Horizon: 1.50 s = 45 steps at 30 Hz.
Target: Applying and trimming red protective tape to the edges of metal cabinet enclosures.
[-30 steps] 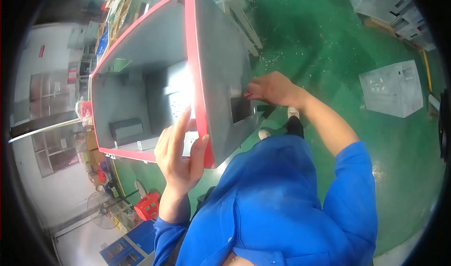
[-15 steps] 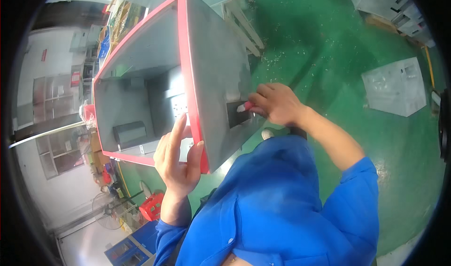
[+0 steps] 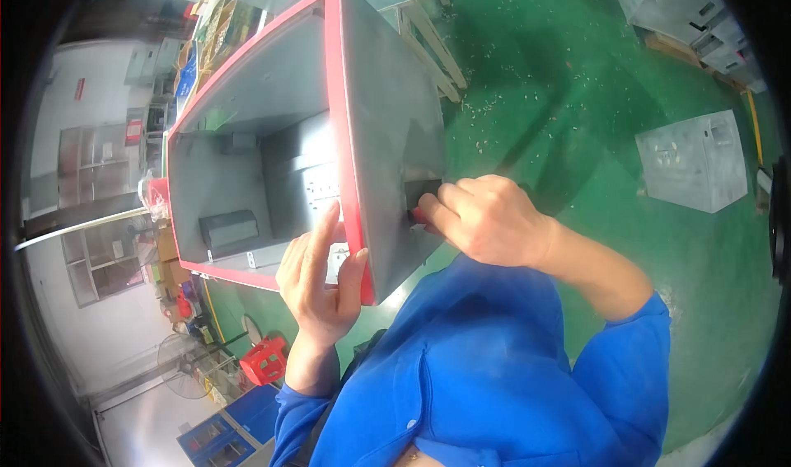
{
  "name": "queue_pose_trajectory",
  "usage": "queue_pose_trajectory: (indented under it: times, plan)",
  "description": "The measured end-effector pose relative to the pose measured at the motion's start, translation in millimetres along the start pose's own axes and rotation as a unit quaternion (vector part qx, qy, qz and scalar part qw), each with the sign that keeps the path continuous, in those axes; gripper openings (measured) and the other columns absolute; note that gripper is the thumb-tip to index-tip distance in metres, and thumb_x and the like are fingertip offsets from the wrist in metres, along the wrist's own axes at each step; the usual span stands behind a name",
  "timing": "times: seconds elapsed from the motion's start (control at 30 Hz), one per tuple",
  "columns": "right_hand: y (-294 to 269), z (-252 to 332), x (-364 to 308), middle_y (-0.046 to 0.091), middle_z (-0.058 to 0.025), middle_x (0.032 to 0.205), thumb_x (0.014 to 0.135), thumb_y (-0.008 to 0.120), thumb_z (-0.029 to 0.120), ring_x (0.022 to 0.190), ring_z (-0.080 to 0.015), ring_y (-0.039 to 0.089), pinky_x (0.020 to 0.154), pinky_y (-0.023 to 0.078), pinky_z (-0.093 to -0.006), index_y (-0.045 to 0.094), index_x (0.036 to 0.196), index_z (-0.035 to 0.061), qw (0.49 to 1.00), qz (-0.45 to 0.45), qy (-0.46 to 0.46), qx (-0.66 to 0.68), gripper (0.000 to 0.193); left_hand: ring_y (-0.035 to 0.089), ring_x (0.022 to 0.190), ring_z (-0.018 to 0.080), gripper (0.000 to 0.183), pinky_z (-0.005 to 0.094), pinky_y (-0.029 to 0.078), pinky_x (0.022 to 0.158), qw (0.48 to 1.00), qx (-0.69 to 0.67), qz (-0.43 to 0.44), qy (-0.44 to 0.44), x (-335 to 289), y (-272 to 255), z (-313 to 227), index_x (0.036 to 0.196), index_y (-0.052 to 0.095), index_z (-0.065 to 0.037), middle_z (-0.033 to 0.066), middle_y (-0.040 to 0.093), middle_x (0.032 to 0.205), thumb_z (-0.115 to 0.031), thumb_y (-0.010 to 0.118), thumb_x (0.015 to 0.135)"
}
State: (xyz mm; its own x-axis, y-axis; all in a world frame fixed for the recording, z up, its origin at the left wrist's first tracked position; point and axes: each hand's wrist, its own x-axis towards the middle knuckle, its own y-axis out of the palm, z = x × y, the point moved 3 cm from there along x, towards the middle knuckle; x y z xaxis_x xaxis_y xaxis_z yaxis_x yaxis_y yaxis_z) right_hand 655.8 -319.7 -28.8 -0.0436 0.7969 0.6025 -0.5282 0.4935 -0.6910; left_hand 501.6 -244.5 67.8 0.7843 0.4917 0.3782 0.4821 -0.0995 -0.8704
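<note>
A grey metal box with a red-edged open front fills the space before me. My left hand is at the near corner of its red rim. Its fingers stretch into the opening, the thumb apart from them. On the outer right side is a dark rectangular cut-out. My right hand is closed at that cut-out, pinching a small red piece; the fingers cover most of it. Inside the box are a grey block-shaped part and a panel with small holes.
Behind the box stands a pale-legged table. On the green floor, strewn with small scraps, sits a grey box at the right. More grey boxes are stacked at the far right. A red stool and a fan are lower left.
My right hand has moved down and turned, bringing the red piece to the cut-out's lower edge. The pale tip seen earlier is now hidden. My left hand keeps its place on the rim.
</note>
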Motion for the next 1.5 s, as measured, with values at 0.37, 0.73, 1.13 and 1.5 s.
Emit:
queue_pose_trajectory:
  times: [0.37,0.73,1.13,1.5]
  plan:
    - [1,-21,-25,0.058,-0.0082,0.071,0.079,0.061,0.026,0.064,-0.0231,0.060,0.056,0.047,-0.0339,0.054,0.082,0.0017,0.921,0.080,0.305,0.230,0.026,0.059,0.066,0.0266,0.046,0.0315,0.045,0.061,1.000,0.015,-0.005,-0.006,-1,0,0,0.108,0.054,0.009,0.0177,0.062,0.083,-0.004,0.064,0.066]
    - [6,15,1,0.048,0.0035,0.082,0.095,0.040,0.031,0.076,-0.0041,0.042,0.069,0.036,-0.0185,0.052,0.101,0.0019,0.521,-0.026,0.490,0.699,0.032,0.059,0.067,0.0267,0.046,0.0324,0.045,0.061,0.999,0.027,-0.003,-0.045,2,3,1,0.109,0.053,0.010,0.0171,0.062,0.079,-0.012,0.064,0.070]
    - [12,3,-18,0.050,-0.0128,0.118,0.094,0.039,0.023,0.104,-0.0164,0.051,0.089,0.039,-0.0265,0.043,0.117,-0.0014,0.671,0.115,0.350,0.643,0.033,0.057,0.059,0.0253,0.045,0.0328,0.043,0.054,0.997,0.042,0.003,-0.059,1,4,3,0.110,0.050,0.009,0.0172,0.061,0.072,-0.020,0.060,0.077]
    - [32,-30,-12,0.056,-0.0091,0.071,0.092,0.039,0.031,0.052,-0.0136,0.056,0.045,0.046,-0.0246,0.049,0.086,-0.0022,0.320,0.386,0.492,0.711,0.036,0.056,0.057,0.0249,0.042,0.0326,0.042,0.052,0.993,0.062,0.031,-0.091,2,4,5,0.110,0.049,0.007,0.0163,0.061,0.070,-0.027,0.053,0.085]
